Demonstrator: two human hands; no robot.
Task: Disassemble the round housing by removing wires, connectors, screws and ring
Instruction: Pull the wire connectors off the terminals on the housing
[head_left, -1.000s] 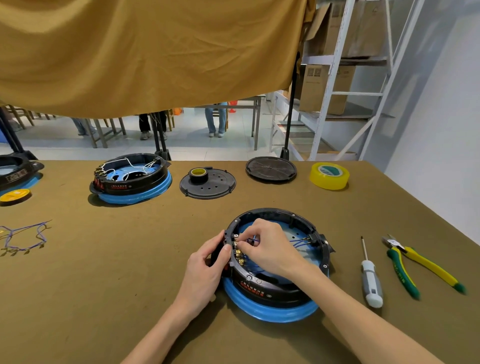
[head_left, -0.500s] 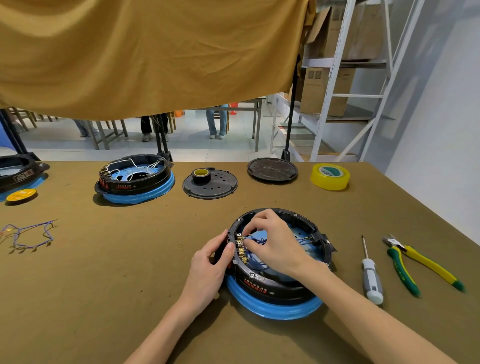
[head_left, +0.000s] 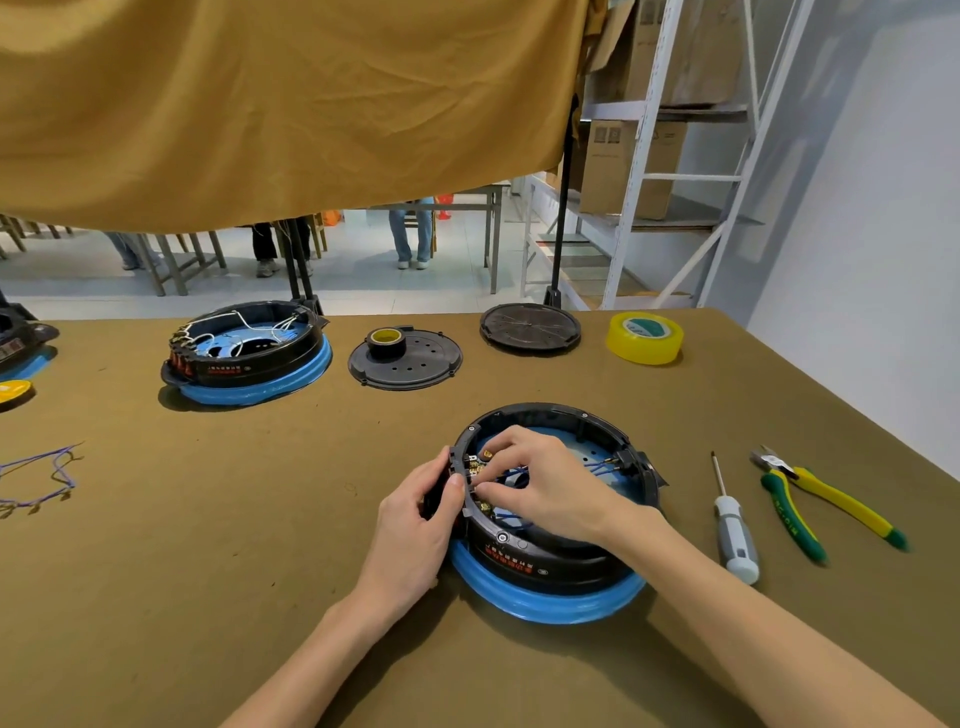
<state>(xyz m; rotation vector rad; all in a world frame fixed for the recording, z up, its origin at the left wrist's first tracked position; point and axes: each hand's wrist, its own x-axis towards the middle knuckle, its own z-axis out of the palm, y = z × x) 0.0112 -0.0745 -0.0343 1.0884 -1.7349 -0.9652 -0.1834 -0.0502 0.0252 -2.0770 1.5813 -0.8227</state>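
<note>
While the left hand (head_left: 421, 525) grips the outer wall of the round housing (head_left: 550, 561) near the middle of the surface (head_left: 208, 545), the right hand (head_left: 540, 483) reaches inside, fingers apparently pinching at the brass connectors (head_left: 475, 470), though the pinch is partly hidden. The cover is already off; thin blue wires (head_left: 597, 466), screws and the glossy blue ring (head_left: 545, 603) remain. The housing is matte black plastic, the surface dull olive
</note>
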